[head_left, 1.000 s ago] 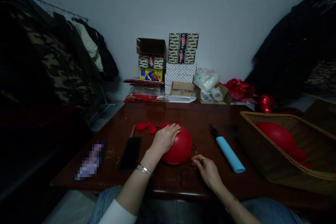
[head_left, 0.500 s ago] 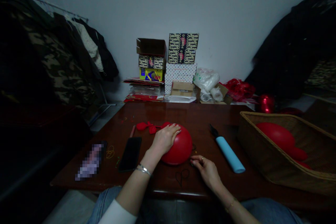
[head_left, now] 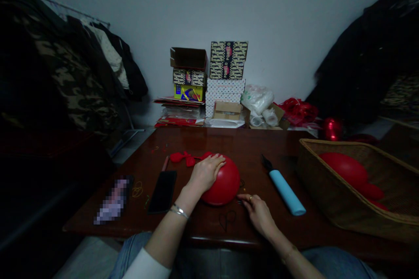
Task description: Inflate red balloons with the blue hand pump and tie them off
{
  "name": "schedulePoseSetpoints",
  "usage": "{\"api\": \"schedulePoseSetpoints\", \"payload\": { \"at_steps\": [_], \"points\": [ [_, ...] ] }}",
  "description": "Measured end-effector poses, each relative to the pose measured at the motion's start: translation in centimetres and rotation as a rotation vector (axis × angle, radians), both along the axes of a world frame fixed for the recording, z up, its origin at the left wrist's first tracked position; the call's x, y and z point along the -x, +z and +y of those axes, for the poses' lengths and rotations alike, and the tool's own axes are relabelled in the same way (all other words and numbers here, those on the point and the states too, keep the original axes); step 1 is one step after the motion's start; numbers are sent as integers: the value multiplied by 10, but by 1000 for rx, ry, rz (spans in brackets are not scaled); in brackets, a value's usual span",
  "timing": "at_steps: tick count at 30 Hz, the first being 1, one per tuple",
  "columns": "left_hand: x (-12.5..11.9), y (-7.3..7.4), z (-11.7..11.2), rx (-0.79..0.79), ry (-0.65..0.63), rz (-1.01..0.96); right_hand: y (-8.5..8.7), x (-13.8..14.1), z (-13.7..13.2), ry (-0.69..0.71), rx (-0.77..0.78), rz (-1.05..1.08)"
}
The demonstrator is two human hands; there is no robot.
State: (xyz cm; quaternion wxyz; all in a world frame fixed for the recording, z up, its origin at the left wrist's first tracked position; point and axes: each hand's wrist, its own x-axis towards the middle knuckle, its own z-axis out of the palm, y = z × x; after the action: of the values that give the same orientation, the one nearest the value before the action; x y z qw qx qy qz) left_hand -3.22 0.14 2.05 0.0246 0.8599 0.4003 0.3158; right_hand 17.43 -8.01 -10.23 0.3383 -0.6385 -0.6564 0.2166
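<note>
From where I stand, the red balloon (head_left: 228, 183) sits on the near middle of the brown worktop (head_left: 255, 146), with the person's left hand (head_left: 207, 171) draped over its upper left side. That grip is loose, the fingers laid across the rubber rather than clenched around it. The right hand (head_left: 258, 212) is low at the balloon's right, its fingertips just beside the balloon; I cannot tell whether its grip is closed on something small. A dark loop of cord (head_left: 227, 221) lies nearer the edge, between the wrists. Left of the balloon are small red balloons (head_left: 186, 158), a black phone (head_left: 163, 192) and yellow bands (head_left: 137, 189). To the right, a blue pump (head_left: 288, 192) lies slantwise, and beyond it a wicker basket (head_left: 322, 187) holds another red balloon (head_left: 343, 168). Boxes (head_left: 225, 89) stand stacked at the far wall.
</note>
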Motion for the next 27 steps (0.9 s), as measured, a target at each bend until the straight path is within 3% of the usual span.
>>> {"api": "schedulePoseSetpoints", "payload": {
  "at_steps": [7, 17, 27],
  "points": [
    [0, 1, -1, 4, 5, 16, -1, -6, 2, -121, -23, -73],
    [-2, 2, -2, 2, -6, 9, -6, 1, 8, -77, -73, -156],
    [-2, 1, -1, -19, -9, 17, -5, 0, 10, -128, -127, 34]
  ]
}}
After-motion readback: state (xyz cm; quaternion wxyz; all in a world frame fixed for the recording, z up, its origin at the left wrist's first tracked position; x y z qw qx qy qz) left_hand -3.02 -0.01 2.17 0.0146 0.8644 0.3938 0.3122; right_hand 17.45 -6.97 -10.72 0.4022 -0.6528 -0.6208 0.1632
